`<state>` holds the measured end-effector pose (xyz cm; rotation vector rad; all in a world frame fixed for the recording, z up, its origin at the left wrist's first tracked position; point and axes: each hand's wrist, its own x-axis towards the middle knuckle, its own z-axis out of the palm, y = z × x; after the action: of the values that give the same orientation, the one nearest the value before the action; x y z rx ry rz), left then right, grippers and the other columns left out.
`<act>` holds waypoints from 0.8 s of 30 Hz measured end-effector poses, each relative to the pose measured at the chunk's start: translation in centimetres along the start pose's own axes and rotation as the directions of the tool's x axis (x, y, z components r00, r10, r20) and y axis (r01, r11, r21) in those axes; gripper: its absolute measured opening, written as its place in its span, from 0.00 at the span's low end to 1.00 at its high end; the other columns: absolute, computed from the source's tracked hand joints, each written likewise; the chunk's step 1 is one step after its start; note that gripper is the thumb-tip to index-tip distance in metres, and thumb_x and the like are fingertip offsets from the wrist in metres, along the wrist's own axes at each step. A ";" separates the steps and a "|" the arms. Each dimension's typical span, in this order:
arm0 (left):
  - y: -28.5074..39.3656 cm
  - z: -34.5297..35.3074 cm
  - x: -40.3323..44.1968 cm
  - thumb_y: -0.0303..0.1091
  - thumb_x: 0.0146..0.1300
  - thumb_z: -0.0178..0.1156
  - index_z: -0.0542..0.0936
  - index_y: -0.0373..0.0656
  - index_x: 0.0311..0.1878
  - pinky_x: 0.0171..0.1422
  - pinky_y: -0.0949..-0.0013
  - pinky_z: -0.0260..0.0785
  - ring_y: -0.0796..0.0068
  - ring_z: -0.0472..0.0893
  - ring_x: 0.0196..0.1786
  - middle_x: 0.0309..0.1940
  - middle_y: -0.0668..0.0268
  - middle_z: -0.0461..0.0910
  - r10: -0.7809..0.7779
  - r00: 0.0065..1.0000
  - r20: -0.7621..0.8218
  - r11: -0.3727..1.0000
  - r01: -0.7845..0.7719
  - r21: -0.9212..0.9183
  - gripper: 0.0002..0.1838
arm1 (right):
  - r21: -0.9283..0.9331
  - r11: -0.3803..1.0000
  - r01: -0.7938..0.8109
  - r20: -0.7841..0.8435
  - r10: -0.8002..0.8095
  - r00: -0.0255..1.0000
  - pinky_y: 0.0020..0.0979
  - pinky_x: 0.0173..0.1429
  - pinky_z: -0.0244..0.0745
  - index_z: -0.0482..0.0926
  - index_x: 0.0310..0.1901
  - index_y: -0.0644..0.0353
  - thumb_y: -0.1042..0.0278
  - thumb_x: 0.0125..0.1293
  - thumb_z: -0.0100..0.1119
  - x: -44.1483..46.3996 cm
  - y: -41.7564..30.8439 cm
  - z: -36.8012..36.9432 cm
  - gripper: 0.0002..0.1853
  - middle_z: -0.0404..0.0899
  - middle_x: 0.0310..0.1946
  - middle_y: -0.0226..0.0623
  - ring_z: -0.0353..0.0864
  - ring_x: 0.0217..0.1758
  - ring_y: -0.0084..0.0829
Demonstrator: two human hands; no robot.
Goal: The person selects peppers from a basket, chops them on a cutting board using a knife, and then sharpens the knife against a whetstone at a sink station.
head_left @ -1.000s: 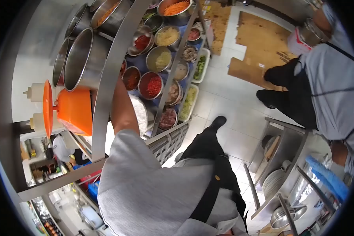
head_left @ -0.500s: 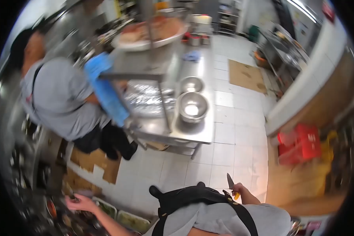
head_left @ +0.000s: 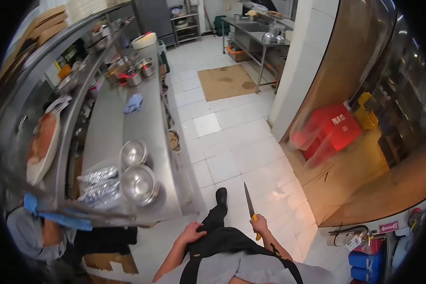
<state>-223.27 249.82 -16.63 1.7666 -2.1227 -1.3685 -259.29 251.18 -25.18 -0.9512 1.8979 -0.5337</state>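
Note:
My right hand point(head_left: 260, 224) is closed around the yellow handle of a knife point(head_left: 249, 201). Its long dark blade points forward, above the white floor tiles. My left hand point(head_left: 192, 233) holds nothing; its loosely bent fingers are apart beside my black apron point(head_left: 225, 241), near my thigh. Closest to that hand is the corner of the steel table, where two steel bowls point(head_left: 138, 184) stand side by side. Several foil-wrapped packs point(head_left: 99, 187) lie left of the bowls.
A steel table point(head_left: 106, 111) runs along the left, carrying a blue cloth point(head_left: 133, 103) and metal pots point(head_left: 134, 78). At lower left is a co-worker point(head_left: 26, 234). A red bin point(head_left: 331, 130) stands on the right, and cardboard point(head_left: 227, 81) lies on the floor ahead.
My view has turned right and moved forward along the table. My left hand has come from the far left to beside my apron. The knife stays in my right hand.

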 end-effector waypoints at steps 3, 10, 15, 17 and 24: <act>-4.4 2.1 8.5 0.53 0.61 0.61 0.75 0.45 0.61 0.72 0.62 0.58 0.52 0.68 0.66 0.61 0.52 0.72 0.154 0.943 0.294 0.977 -0.101 -0.188 0.29 | 0.017 0.999 0.033 -0.044 -0.032 0.999 0.33 0.22 0.77 0.76 0.47 0.67 0.67 0.56 0.61 7.1 -4.6 -2.9 0.18 0.79 0.20 0.42 0.79 0.16 0.32; 0.4 -16.1 21.8 0.55 0.61 0.62 0.70 0.51 0.68 0.63 0.63 0.69 0.62 0.74 0.61 0.58 0.59 0.76 -0.182 0.874 0.451 0.727 0.429 -0.537 0.34 | -0.102 0.983 0.151 -0.232 -0.171 0.958 0.33 0.22 0.76 0.76 0.46 0.67 0.68 0.56 0.62 25.0 -13.6 -11.7 0.17 0.78 0.21 0.41 0.79 0.16 0.31; 3.6 -27.1 39.0 0.56 0.58 0.63 0.69 0.42 0.67 0.64 0.62 0.68 0.58 0.76 0.61 0.58 0.53 0.77 -0.158 0.969 0.190 0.985 0.141 0.103 0.39 | 0.000 0.999 -0.051 -0.324 0.048 0.945 0.38 0.26 0.78 0.77 0.42 0.66 0.70 0.54 0.58 30.6 -17.7 -18.0 0.14 0.80 0.25 0.48 0.82 0.22 0.38; 7.2 -30.7 47.2 0.57 0.58 0.63 0.70 0.43 0.66 0.65 0.60 0.67 0.54 0.76 0.61 0.57 0.51 0.77 0.093 0.993 0.065 0.987 -0.101 0.126 0.38 | -0.012 0.999 -0.039 -0.384 0.031 0.923 0.37 0.22 0.77 0.77 0.40 0.66 0.72 0.53 0.58 33.3 -16.5 -18.4 0.13 0.79 0.23 0.46 0.81 0.19 0.37; 24.2 -48.8 69.2 0.37 0.64 0.62 0.72 0.43 0.63 0.31 0.73 0.74 0.80 0.80 0.37 0.43 0.64 0.80 0.297 0.954 -0.039 0.879 -0.289 -0.379 0.25 | 0.032 0.997 -0.073 -0.420 0.079 0.904 0.35 0.19 0.76 0.77 0.39 0.68 0.74 0.52 0.57 45.7 -22.1 -21.1 0.12 0.79 0.21 0.44 0.80 0.16 0.35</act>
<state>-238.57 164.00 -3.89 1.2333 -1.8678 -1.5788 -281.83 201.01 -24.33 -0.7902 2.3019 -0.7533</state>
